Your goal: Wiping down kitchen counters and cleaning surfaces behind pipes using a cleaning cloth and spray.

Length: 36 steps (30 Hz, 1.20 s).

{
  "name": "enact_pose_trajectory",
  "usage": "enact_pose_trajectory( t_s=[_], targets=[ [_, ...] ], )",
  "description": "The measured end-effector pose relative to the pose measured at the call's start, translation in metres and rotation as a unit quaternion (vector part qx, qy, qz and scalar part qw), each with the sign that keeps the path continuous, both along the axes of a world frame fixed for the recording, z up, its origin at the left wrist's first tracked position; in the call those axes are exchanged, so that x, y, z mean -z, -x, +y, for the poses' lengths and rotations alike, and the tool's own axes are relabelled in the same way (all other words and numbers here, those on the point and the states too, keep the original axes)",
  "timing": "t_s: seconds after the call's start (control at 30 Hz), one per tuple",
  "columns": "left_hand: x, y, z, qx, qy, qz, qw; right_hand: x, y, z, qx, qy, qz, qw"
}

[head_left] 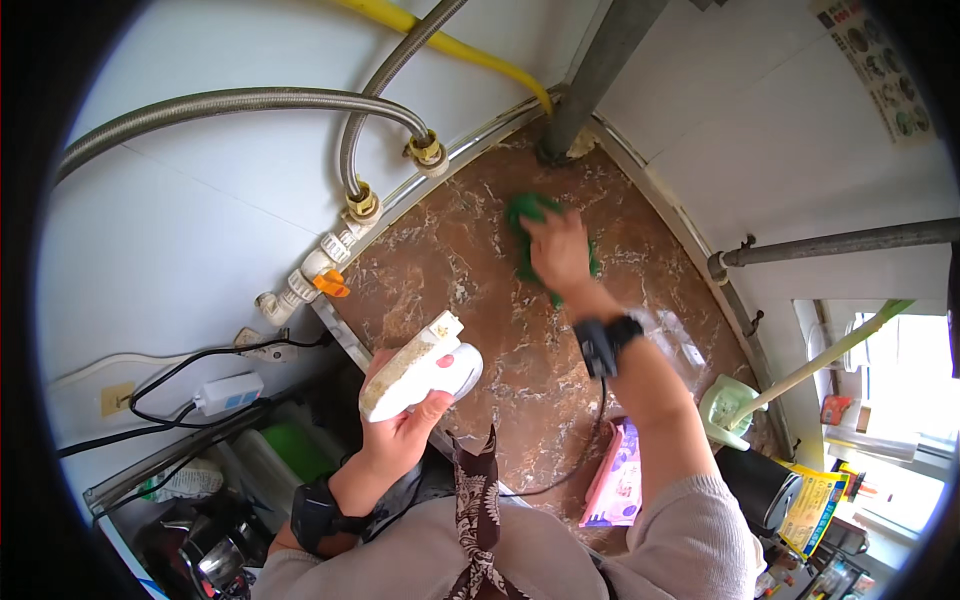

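My left hand (405,427) holds a white plastic piece (420,367) above the countertop. It has a stained, yellowed edge and a small red spot; its exact kind is unclear. My right hand (559,247) lies on a green cloth (529,214) against the brown marbled countertop (457,240), towards the back corner. Motion blurs the hand and cloth. Part of the cloth is hidden under the palm. By my right forearm lies a clear plastic wrapper (671,337). Closer to my body rests a pink soft pack (616,476) bearing writing.
Braided hoses (247,101) meet a valve with an orange handle (331,283) on the left wall. A grey pipe (600,75) rises from the back corner. A pale green long-handled scoop (726,409) stands right. A kettle (217,547) sits lower left near black cables (161,420).
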State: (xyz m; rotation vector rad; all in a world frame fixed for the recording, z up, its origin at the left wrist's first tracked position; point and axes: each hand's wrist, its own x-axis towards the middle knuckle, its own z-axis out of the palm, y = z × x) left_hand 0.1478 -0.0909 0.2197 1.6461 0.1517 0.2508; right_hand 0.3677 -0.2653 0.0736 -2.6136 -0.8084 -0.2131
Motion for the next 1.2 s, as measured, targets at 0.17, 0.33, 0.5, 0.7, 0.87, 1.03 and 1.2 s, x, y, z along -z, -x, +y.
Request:
enact_pose_trajectory(
  t_s=[0.17, 0.33, 0.5, 0.7, 0.87, 1.03, 1.2],
  targets=[
    [0.011, 0.003, 0.004, 0.015, 0.012, 0.001, 1.000, -0.037, 0.100, -0.019, -0.158, -0.056, 0.057, 0.984],
    [0.004, -0.003, -0.001, 0.026, 0.036, -0.002, 0.999, -0.019, 0.063, -0.017, -0.217, -0.072, 0.059, 0.972],
    [0.004, 0.000, 0.005, 0.015, 0.009, -0.006, 1.000, -0.019, -0.015, 0.063, 0.067, -0.273, 0.094, 0.955],
    [0.009, 0.004, 0.004, 0.007, 0.012, 0.010, 1.000, 0.000, -0.121, 0.135, 0.288, -0.425, -0.025, 0.858],
    [0.007, 0.005, 0.019, 0.000, -0.022, 0.001, 1.000, 0.003, -0.153, 0.112, 0.201, -0.410, 0.182, 0.871],
    [0.012, 0.009, 0.029, 0.042, -0.047, 0.024, 0.998, 0.018, -0.128, 0.132, 0.238, -0.381, 0.066, 0.891],
    [0.005, 0.011, 0.026, 0.019, -0.006, 0.010, 1.000, 0.009, -0.046, 0.159, 0.167, -0.297, 0.030, 0.940]
  ],
)
